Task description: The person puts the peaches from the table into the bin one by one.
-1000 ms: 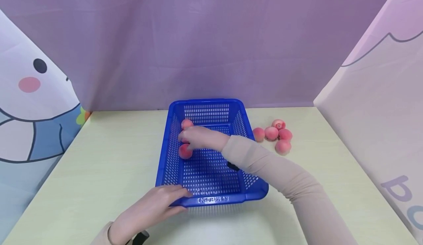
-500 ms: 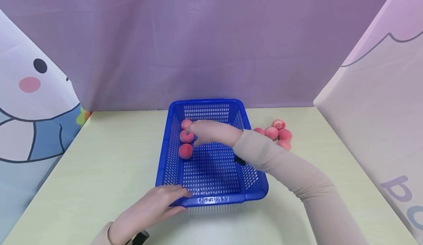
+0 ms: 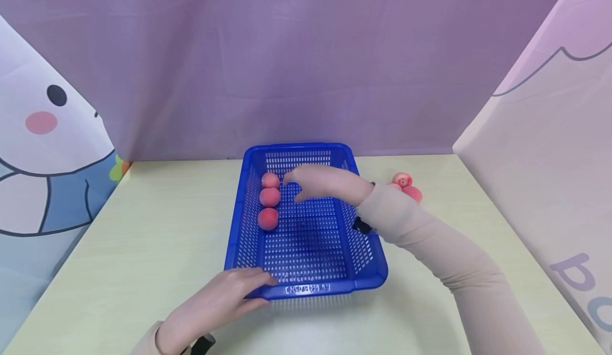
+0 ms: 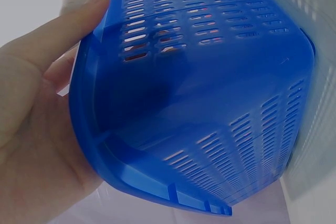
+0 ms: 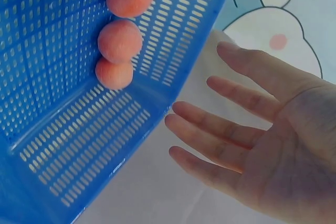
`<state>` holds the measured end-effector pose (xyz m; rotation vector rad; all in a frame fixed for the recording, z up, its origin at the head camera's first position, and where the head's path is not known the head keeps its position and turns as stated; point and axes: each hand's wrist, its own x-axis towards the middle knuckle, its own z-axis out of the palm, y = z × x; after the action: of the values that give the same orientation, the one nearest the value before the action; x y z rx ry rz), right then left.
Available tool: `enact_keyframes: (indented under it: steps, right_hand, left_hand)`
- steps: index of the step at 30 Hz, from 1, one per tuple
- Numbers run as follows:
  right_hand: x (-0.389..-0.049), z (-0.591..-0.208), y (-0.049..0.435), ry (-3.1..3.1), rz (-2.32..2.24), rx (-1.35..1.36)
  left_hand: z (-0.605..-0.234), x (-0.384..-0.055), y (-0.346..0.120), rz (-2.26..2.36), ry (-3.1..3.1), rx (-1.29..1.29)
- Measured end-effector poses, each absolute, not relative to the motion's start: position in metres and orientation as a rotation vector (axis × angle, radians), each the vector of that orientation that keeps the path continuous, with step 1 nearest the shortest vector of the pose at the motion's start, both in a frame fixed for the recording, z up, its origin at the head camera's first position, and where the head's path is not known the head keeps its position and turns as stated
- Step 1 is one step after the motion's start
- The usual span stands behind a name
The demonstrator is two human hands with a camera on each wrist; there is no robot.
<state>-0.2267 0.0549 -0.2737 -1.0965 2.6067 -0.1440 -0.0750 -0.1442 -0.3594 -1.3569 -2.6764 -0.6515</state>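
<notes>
A blue slotted plastic basket (image 3: 306, 287) stands on the table. Three pinkish-red peaches line its left side: a far one (image 3: 270, 180), a middle one (image 3: 270, 197) and a nearer one (image 3: 268, 219). My left hand (image 3: 229, 294) grips the near left corner of the rim; in the left wrist view its thumb (image 4: 79, 22) presses the outer side. Over the basket, right of the peaches, my right hand (image 3: 317, 181) holds nothing. In the right wrist view the fingers of this right hand (image 5: 273, 140) are spread and relaxed.
To the basket's right lie more peaches (image 3: 412, 193), partly hidden by my right sleeve (image 3: 416, 233). A purple cloth (image 3: 306, 68) hangs behind the pale table (image 3: 158, 227), and printed panels (image 3: 52, 185) flank it.
My right hand has let go of the middle peach in the basket and moved up and to the right, away from the row. The left hand and basket have stayed put.
</notes>
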Motion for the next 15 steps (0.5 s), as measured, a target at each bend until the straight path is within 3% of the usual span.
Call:
enact_keyframes:
  steps: [15]
  right_hand:
    - [-0.229, -0.258, 0.085, 2.666, -0.17, -1.088]
  left_hand:
    - [-0.357, -0.075, -0.144, -0.671, -2.736, -1.344]
